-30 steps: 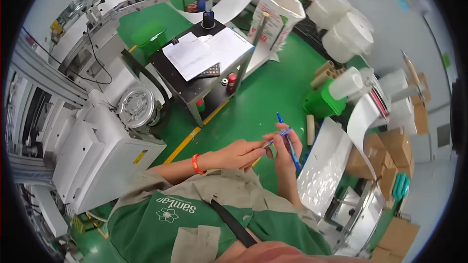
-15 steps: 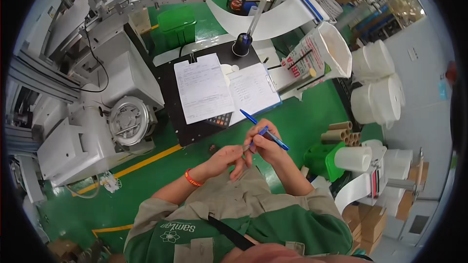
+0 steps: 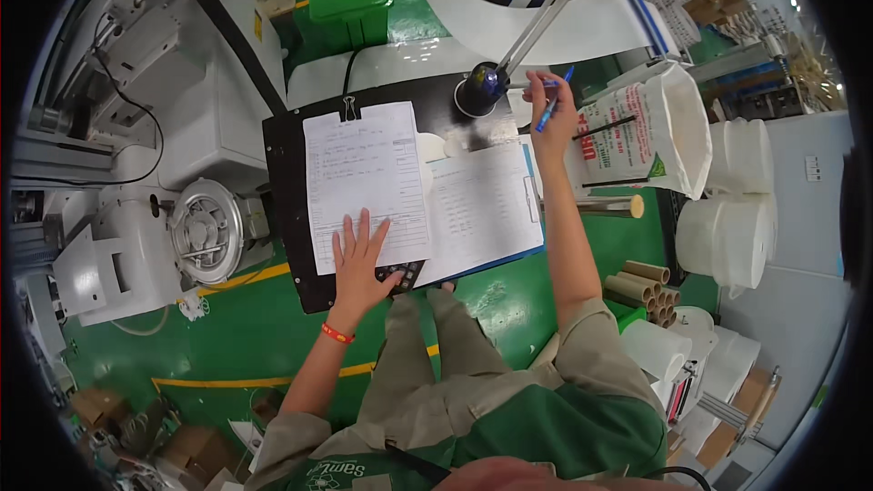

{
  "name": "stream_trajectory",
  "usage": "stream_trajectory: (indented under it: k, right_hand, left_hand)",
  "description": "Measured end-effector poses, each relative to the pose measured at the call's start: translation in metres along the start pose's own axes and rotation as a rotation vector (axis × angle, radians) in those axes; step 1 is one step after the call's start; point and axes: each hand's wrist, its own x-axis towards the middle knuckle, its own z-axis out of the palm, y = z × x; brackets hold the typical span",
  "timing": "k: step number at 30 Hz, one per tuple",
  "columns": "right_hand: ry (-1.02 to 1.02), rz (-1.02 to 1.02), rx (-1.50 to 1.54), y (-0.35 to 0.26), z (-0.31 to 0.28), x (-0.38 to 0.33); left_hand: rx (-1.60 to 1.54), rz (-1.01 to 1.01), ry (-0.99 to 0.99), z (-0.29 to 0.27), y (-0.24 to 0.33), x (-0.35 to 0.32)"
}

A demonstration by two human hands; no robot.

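Note:
My left hand (image 3: 362, 259) lies flat with spread fingers on the lower part of a handwritten form (image 3: 368, 159), which a black binder clip (image 3: 349, 108) holds to a black board (image 3: 293, 209). My right hand (image 3: 556, 118) is raised beyond the blue clipboard (image 3: 534, 180), with a blue pen (image 3: 544, 118) between its fingers. A second slim item with a blue part shows at the fingertips; its kind is unclear. Just left of them stands a dark round holder (image 3: 480, 91) with long metal rulers in it. Part of a calculator (image 3: 405, 273) shows beside my left thumb.
A white printed sack (image 3: 682, 127) stands open at the right, near white tubs (image 3: 718, 241) and cardboard tubes (image 3: 641, 286). Behind the board are a green bin (image 3: 350, 5) and a white web of material (image 3: 509, 32). Machinery with a round metal motor (image 3: 207, 229) fills the left.
My hands have parted from in front of my body. The left has come down onto the form; the right has reached forward and right to the holder with the pen. The view has shifted.

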Motion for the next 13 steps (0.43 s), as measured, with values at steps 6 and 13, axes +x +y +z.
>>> stream_trajectory:
  k: [6, 13]
  right_hand:
    - [-0.072, 0.014, 0.102, 0.012, 0.003, -0.016]
    - [-0.396, -0.072, -0.071, 0.011, 0.010, -0.117]
  left_hand:
    - [0.141, -0.011, 0.085, 0.011, -0.007, 0.002]
    - [0.149, -0.183, 0.195, -0.003, -0.068, 0.000]
